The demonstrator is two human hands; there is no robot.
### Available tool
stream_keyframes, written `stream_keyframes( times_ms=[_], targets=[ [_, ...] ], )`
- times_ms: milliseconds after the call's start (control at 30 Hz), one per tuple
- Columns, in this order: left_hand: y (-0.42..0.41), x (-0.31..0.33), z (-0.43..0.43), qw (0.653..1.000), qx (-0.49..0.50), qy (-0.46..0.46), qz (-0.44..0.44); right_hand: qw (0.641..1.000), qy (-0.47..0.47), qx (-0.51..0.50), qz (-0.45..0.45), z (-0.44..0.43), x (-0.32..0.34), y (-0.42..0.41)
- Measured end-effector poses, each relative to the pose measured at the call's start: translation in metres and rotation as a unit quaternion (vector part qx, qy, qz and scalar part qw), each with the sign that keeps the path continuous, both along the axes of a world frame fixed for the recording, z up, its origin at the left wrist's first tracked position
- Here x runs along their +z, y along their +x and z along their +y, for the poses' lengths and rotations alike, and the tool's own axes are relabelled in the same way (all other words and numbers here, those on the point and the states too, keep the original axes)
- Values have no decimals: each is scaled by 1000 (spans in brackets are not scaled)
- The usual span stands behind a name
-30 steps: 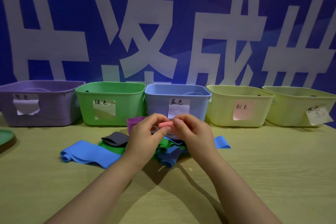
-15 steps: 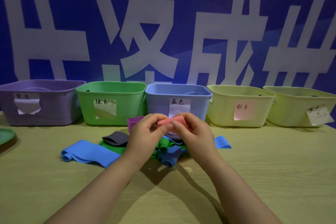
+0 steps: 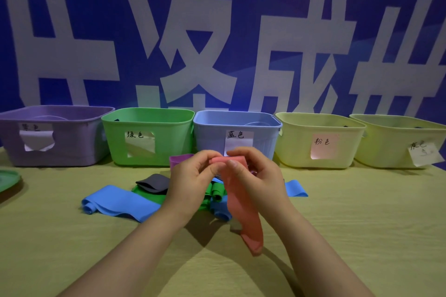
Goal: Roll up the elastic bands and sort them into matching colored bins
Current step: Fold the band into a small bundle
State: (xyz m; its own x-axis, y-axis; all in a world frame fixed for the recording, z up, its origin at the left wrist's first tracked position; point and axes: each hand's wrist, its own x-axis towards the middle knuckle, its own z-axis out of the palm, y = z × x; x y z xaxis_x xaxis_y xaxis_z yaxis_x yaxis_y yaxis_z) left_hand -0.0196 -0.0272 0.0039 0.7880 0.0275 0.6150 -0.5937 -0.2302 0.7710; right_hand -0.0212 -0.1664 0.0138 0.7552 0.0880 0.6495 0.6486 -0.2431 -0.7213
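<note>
Both hands pinch the top edge of a pink elastic band (image 3: 243, 205) held above the table; its loose length hangs down to the tabletop. My left hand (image 3: 193, 183) grips the band's left corner and my right hand (image 3: 255, 178) grips its right corner. Behind the hands lies a pile of bands: a long blue band (image 3: 120, 202), a grey band (image 3: 153, 183), a green band (image 3: 212, 191), a purple band (image 3: 179, 160) and another blue band (image 3: 295, 188). At the back stand a purple bin (image 3: 55, 137), a green bin (image 3: 147, 137), a blue bin (image 3: 236, 130) and two yellow bins (image 3: 318, 142) (image 3: 395, 144).
A green plate edge (image 3: 8, 178) shows at the far left of the wooden table (image 3: 362, 224). A blue banner with large white characters hangs behind the bins. Paper labels are stuck on each bin's front.
The pink band was bunched small between my fingers; now it has unrolled and hangs down long from both hands.
</note>
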Motion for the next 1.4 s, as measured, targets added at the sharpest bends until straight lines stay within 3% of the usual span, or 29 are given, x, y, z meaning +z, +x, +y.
stream_keyframes(
  times_ms=[300, 433, 667, 900, 1233, 1400],
  targets=[
    [2, -5, -2, 1000, -12, 14, 2, 999, 28, -12, 14, -2, -1, 3],
    [1, -2, -1, 998, -14, -57, 15, 999, 24, -12, 17, 0, -2, 4],
    [-1, 5, -4, 995, -23, -98, 20, 999, 23, -20, 10, 0, -5, 8],
    [1, 5, -4, 995, -32, -97, 20, 991, 107, 13, 74, -1, -2, 8],
    [-1, 6, -6, 988, -89, -116, 52, 990, 125, 37, 60, -2, -2, 9],
    [-2, 8, -6, 983, -100, -140, 68, 994, 87, 28, 56, -2, -4, 10]
  ],
)
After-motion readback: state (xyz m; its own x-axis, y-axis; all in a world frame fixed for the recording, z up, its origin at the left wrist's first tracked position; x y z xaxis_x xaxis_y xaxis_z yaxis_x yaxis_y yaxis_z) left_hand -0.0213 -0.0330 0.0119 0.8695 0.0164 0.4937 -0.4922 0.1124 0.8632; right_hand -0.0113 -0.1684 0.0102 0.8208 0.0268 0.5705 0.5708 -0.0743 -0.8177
